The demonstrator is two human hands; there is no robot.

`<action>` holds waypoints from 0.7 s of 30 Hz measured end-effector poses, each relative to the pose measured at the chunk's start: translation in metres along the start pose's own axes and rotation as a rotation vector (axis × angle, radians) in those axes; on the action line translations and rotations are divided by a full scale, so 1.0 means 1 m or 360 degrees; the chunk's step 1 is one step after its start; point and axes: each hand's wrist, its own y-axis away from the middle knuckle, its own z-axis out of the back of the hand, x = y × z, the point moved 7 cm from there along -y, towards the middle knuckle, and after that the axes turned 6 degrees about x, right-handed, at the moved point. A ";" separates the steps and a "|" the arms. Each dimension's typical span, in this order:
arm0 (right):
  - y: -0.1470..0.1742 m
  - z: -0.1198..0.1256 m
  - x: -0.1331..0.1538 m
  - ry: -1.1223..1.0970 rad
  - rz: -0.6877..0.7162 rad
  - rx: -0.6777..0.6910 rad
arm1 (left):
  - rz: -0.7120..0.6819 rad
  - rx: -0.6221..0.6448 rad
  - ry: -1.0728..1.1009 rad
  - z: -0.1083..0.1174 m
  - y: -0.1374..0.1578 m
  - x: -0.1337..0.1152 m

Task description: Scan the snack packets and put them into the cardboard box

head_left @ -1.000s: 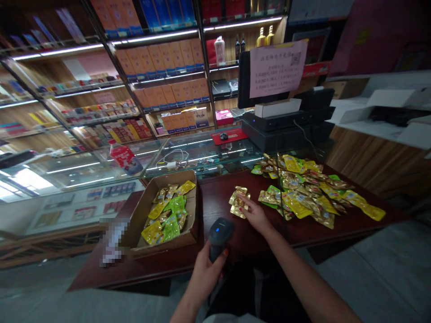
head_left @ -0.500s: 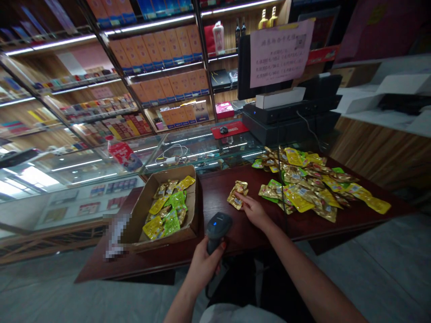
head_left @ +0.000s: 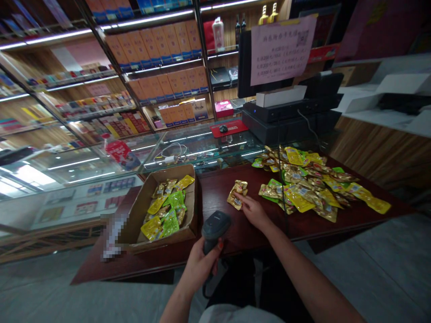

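My left hand [head_left: 202,264] is wrapped round the grip of a dark grey barcode scanner [head_left: 216,224], whose head tilts up over the front part of the table. My right hand [head_left: 254,213] has its fingertips on the lower right edge of a gold snack packet [head_left: 238,188], which lies on the dark red table; the thumb is partly hidden. To the right spreads a heap of gold, yellow and green snack packets [head_left: 303,184]. Left of the scanner stands an open cardboard box [head_left: 191,206] with several such packets inside.
A glass counter [head_left: 188,154] adjoins the table's far side, with a mouse [head_left: 223,128] on a red mat. Behind the heap are a monitor bearing a pink notice [head_left: 283,54] and a black cash drawer [head_left: 266,130]. A thin dark cable hangs before the heap.
The scanner has shifted slightly left with my left hand, and the blue light on its head no longer shows. My right hand and the gold packet have stayed nearly in place.
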 end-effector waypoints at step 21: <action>-0.049 -0.030 0.055 -0.0698 -0.0213 0.0046 | 0.0028 -0.0087 0.0262 0.004 -0.033 0.028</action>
